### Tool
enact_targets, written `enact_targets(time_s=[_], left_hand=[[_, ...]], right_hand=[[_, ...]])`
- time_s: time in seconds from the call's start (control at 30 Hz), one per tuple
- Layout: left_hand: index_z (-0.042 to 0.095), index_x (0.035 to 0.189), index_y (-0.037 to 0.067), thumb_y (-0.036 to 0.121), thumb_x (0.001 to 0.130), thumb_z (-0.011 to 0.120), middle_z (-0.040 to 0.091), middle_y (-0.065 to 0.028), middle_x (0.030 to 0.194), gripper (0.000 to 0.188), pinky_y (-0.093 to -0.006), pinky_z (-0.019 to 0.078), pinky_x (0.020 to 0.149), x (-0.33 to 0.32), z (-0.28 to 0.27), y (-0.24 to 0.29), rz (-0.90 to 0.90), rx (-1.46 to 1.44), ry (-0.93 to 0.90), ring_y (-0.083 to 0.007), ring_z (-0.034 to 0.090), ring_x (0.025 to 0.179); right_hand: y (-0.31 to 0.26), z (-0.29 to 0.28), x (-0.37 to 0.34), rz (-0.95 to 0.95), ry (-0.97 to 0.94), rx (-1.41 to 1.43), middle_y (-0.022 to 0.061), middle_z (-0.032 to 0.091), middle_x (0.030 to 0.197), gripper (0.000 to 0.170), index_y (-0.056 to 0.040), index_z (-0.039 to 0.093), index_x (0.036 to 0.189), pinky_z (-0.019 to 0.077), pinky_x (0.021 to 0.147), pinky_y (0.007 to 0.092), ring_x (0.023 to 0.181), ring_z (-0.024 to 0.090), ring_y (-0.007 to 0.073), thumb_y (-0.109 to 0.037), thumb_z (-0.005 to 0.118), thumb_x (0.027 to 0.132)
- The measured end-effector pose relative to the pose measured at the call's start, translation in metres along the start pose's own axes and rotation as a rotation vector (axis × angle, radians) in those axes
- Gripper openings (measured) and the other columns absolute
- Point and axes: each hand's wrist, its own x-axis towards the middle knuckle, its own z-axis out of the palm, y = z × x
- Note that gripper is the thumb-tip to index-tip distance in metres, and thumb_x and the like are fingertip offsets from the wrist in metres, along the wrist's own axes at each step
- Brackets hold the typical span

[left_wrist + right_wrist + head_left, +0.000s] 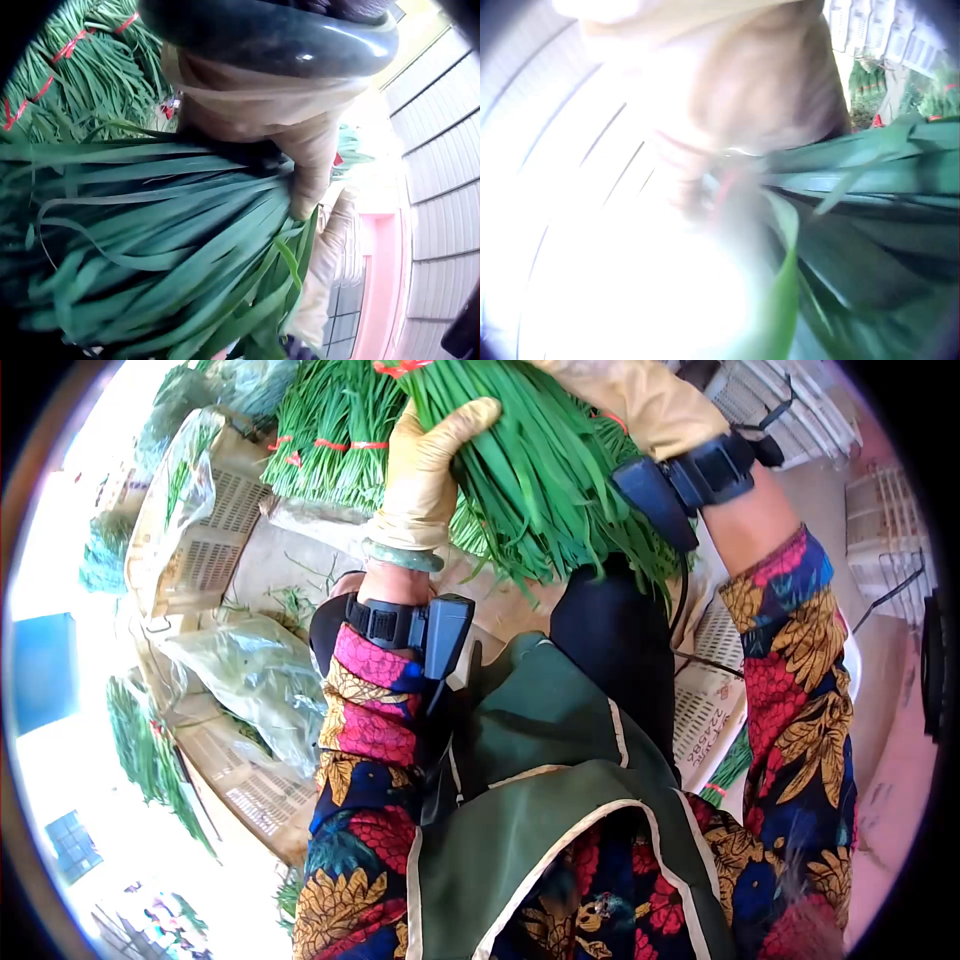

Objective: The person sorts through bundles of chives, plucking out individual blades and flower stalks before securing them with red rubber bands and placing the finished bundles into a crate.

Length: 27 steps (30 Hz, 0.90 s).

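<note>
A large bunch of garlic chives is held up in front of the lap, its flat green leaf ends fanning down. My gloved left hand grips its left side, the thumb laid across the leaves and the other fingers hidden behind. A red tie circles the bunch at the top edge of the head view. My gloved right hand reaches over the far end from the right; its fingertips leave the head view. Glare and blur in the right wrist view show that hand with fingers curled at the tied end.
Tied bunches of chives with red bands lie piled behind at the left. A slatted crate and a clear plastic bag stand left of the lap. White crates are stacked at the right. A green apron covers the lap.
</note>
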Motion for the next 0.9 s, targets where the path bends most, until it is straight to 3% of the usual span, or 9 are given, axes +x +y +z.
enact_targets(time_s=[0.03, 0.13, 0.2, 0.33, 0.47, 0.6, 0.73, 0.8, 0.9], left_hand=[[0.065, 0.110, -0.001, 0.011, 0.082, 0.079, 0.071, -0.0070, 0.102, 0.033, -0.0321, 0.0558, 0.086, -0.002, -0.009, 0.002, 0.025, -0.069, 0.038, -0.0169, 0.068, 0.089], [0.066, 0.116, 0.001, 0.019, 0.091, 0.071, 0.069, -0.0060, 0.113, 0.030, -0.0339, 0.0519, 0.097, 0.001, -0.037, 0.000, 0.079, -0.124, 0.163, -0.0173, 0.065, 0.103], [0.070, 0.107, -0.002, 0.013, 0.088, 0.073, 0.072, -0.0089, 0.102, 0.025, -0.0339, 0.0572, 0.085, 0.006, -0.043, 0.006, 0.083, -0.285, 0.239, -0.0191, 0.070, 0.090], [0.071, 0.104, -0.002, 0.013, 0.087, 0.073, 0.072, -0.0089, 0.101, 0.023, -0.0327, 0.0576, 0.083, 0.003, -0.060, -0.014, 0.008, -0.209, 0.290, -0.0190, 0.070, 0.088], [0.070, 0.104, -0.001, 0.014, 0.087, 0.074, 0.072, -0.0084, 0.101, 0.024, -0.0328, 0.0583, 0.081, 0.005, -0.062, -0.025, -0.195, -0.204, 0.253, -0.0198, 0.070, 0.086], [0.070, 0.105, 0.003, 0.013, 0.087, 0.072, 0.072, -0.0081, 0.098, 0.020, -0.0339, 0.0590, 0.080, 0.003, -0.052, -0.035, -0.299, -0.226, 0.291, -0.0206, 0.070, 0.085], [0.069, 0.105, 0.003, 0.016, 0.087, 0.072, 0.073, -0.0084, 0.096, 0.023, -0.0347, 0.0603, 0.077, 0.001, -0.047, -0.040, -0.366, -0.217, 0.262, -0.0207, 0.071, 0.081], [0.069, 0.105, 0.003, 0.017, 0.086, 0.072, 0.073, -0.0089, 0.095, 0.023, -0.0346, 0.0608, 0.075, -0.002, -0.041, -0.037, -0.377, -0.202, 0.309, -0.0210, 0.071, 0.079], [0.069, 0.104, 0.002, 0.016, 0.086, 0.073, 0.073, -0.0096, 0.093, 0.022, -0.0343, 0.0615, 0.070, -0.003, -0.041, -0.035, -0.426, -0.182, 0.336, -0.0212, 0.071, 0.076]], right_hand=[[-0.018, 0.024, -0.012, -0.012, 0.096, -0.344, 0.0130, 0.064, 0.123, 0.054, 0.0057, 0.053, 0.134, 0.0501, 0.097, 0.0314, 0.111, 0.062, 0.0209, -0.024, 0.072, 0.092], [0.008, 0.048, -0.016, 0.134, 0.160, -0.655, 0.0159, 0.061, 0.127, 0.075, 0.0035, 0.043, 0.142, 0.0476, 0.101, 0.0342, 0.114, 0.060, 0.0245, -0.028, 0.078, 0.084], [0.049, 0.036, -0.010, 0.057, 0.103, -0.968, 0.0174, 0.070, 0.114, 0.085, 0.0011, 0.045, 0.142, 0.0513, 0.096, 0.0328, 0.105, 0.067, 0.0232, -0.020, 0.087, 0.071], [0.039, 0.004, -0.009, 0.477, -0.019, -0.552, 0.0124, 0.072, 0.108, 0.072, -0.0001, 0.049, 0.138, 0.0566, 0.084, 0.0328, 0.095, 0.069, 0.0187, -0.017, 0.083, 0.077], [0.056, -0.045, -0.021, 0.493, -0.166, -0.230, 0.0081, 0.072, 0.106, 0.047, -0.0022, 0.064, 0.123, 0.0570, 0.080, 0.0311, 0.089, 0.069, 0.0157, -0.021, 0.079, 0.084], [0.045, -0.033, -0.043, 0.540, -0.086, -0.249, 0.0072, 0.071, 0.111, 0.050, -0.0021, 0.065, 0.122, 0.0543, 0.087, 0.0298, 0.097, 0.067, 0.0153, -0.033, 0.079, 0.085], [0.042, -0.045, -0.058, 0.390, 0.051, -0.412, 0.0076, 0.070, 0.109, 0.058, -0.0012, 0.065, 0.124, 0.0507, 0.092, 0.0300, 0.104, 0.065, 0.0167, -0.044, 0.076, 0.086], [0.037, -0.049, -0.068, 0.291, 0.239, -0.588, 0.0026, 0.066, 0.109, 0.039, -0.0028, 0.064, 0.121, 0.0462, 0.092, 0.0256, 0.105, 0.059, 0.0125, -0.034, 0.064, 0.098], [0.000, -0.063, -0.089, 0.186, 0.077, -0.612, 0.0100, 0.058, 0.124, 0.057, -0.0003, 0.049, 0.133, 0.0440, 0.098, 0.0321, 0.112, 0.055, 0.0212, -0.029, 0.072, 0.090]])
